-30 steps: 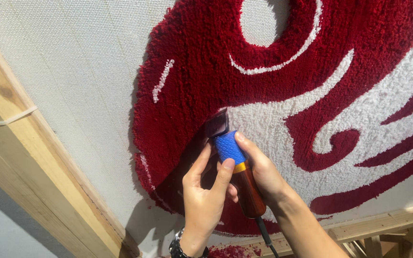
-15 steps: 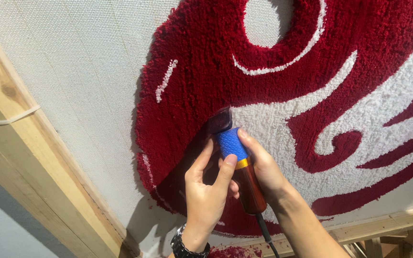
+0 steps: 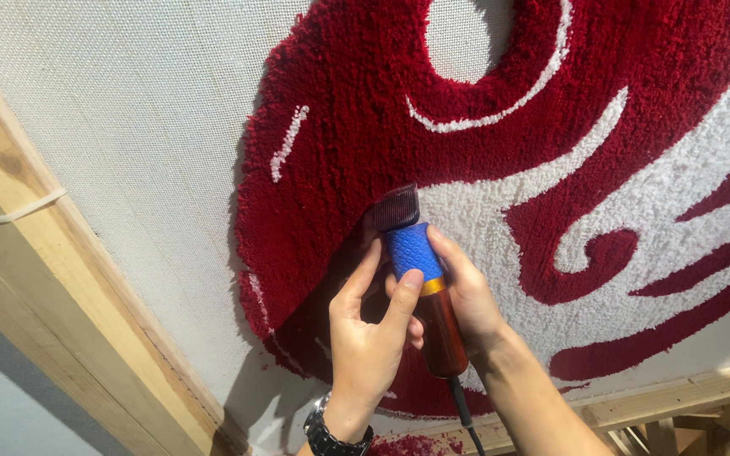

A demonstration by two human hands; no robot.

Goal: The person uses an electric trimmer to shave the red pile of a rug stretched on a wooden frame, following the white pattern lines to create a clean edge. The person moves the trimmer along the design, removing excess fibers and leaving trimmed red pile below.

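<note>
Head view: clipper (image 3: 420, 279) pressed on the red-and-white rug (image 3: 500, 143), at the colour border. Both grips pinch its body: left hand (image 3: 365, 338), right hand (image 3: 466, 295). Likely light, rigid, textured blue part best to hold. Long axis near vertical, blade pointing up-left, cord trailing down.

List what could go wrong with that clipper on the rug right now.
1. The clipper has its comb head at the edge where red pile meets white pile; a tilt could gouge either colour unevenly.
2. The left hand has fingers beside the head; a slip might nick them.
3. The cord hangs below the right hand and could snag.
</note>
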